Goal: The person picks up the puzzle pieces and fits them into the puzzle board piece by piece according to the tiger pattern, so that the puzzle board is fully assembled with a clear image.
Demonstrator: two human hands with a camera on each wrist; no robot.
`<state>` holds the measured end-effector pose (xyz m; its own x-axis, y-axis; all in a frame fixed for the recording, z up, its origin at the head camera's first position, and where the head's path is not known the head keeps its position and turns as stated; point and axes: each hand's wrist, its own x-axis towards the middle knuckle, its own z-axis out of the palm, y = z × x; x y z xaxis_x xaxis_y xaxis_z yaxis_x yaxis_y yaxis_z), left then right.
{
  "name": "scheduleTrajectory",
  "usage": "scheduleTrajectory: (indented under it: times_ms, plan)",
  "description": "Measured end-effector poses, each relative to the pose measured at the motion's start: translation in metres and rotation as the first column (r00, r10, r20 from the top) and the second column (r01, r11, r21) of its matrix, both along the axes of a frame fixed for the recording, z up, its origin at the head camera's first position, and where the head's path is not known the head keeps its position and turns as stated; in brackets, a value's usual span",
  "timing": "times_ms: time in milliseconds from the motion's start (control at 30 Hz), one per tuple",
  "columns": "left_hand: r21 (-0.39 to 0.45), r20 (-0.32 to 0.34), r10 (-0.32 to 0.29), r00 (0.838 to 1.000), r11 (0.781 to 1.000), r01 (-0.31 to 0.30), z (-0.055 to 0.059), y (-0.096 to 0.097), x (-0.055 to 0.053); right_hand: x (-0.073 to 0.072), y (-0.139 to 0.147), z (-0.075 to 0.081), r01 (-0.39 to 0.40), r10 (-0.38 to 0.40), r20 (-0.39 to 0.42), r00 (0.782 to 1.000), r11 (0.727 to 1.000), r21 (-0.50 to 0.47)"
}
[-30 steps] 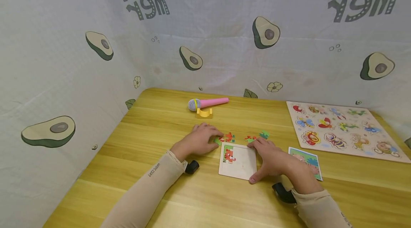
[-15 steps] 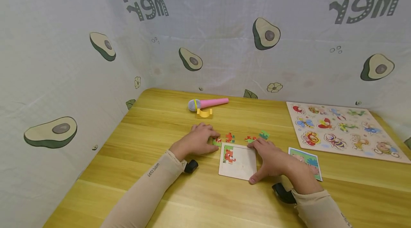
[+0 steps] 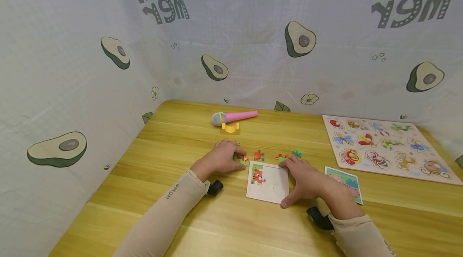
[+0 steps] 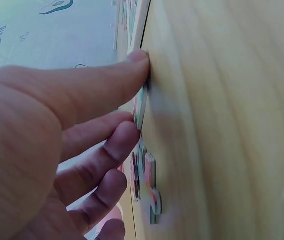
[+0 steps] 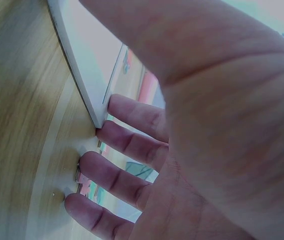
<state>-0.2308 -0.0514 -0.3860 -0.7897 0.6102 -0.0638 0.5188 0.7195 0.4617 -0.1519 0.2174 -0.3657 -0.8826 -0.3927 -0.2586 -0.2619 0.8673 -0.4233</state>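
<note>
My left hand pinches a green and red jigsaw piece between thumb and fingers, low over the table. In the left wrist view this piece shows edge-on between the thumb and fingertips. My right hand grips the pale wooden puzzle tray at its right side, thumb at the near corner and fingers at the far one. Joined tiger pieces lie in the tray's upper left. Just beyond it are an orange piece, a red-green piece and a green piece.
A picture card lies right of my right hand, partly covered. Farther right is a large insect puzzle board. A pink toy microphone and a yellow cradle-shaped block sit at the back. Patterned cloth hangs behind the table.
My left hand has drawn back slightly left, and its piece now sits apart from the orange piece and turned a little. The right hand and tray have stayed put.
</note>
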Motion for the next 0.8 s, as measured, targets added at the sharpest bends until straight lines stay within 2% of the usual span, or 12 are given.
scheduleTrajectory:
  times_ms: [167,633,700,800]
  plan:
    - [0.017,-0.005,0.025,1.000,1.000,-0.025,-0.0018,-0.0002,0.0000,0.0003,0.0005,-0.0025,-0.003,0.003,-0.011,1.000,1.000,0.000]
    - [-0.004,-0.072,0.017,0.997,1.000,-0.017,-0.0011,-0.0038,-0.0016,0.0005,0.0009,-0.0042,0.002,-0.002,-0.006,1.000,1.000,-0.004]
    - [0.024,-0.073,-0.009,0.997,1.000,0.011,-0.0011,-0.0039,-0.0022,0.0004,0.0013,-0.0046,0.000,0.000,-0.009,1.000,1.000,-0.013]
    - [0.064,-0.078,-0.097,0.992,0.993,0.102,-0.0012,-0.0027,-0.0019,0.0001,0.0020,-0.0050,-0.002,0.002,-0.011,1.000,1.000,-0.019]
